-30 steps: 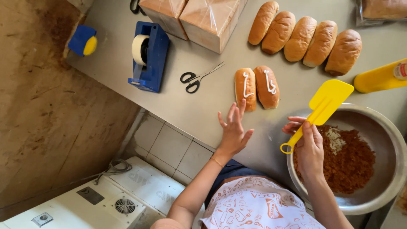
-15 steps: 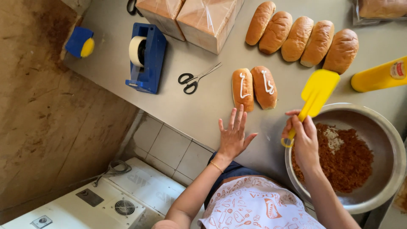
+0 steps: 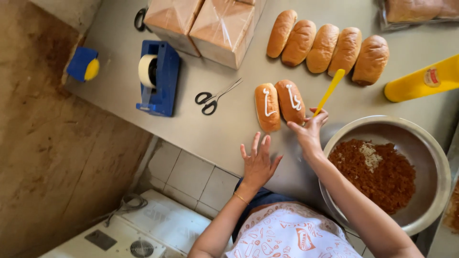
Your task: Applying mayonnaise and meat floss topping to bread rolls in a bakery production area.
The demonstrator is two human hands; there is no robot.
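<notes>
Two split buns point(image 3: 279, 105) w/ white cream squiggles are lying on the steel counter point(image 3: 210, 134), just left of the big metal bowl point(image 3: 432, 157) – those look done as far as the cream goes. You're holding the yellow spatula point(image 3: 331, 91) in your right hand point(image 3: 308, 131), fingers pinched closed round its handle, blade tipped up & away, hand sitting betw. the bowl and the nearer bun. Your left hand point(image 3: 258, 162) is resting flat on the counter, fingers spread wide, gripping nothing, left of the bowl & just below the buns. Brown crumbly filling point(image 3: 380, 174) is sitting in the bowl; none's on the buns yet, so that bit seems left. Five plain buns point(image 3: 325, 47) are waiting in a row above the bowl, untouched, prob. still to do
</notes>
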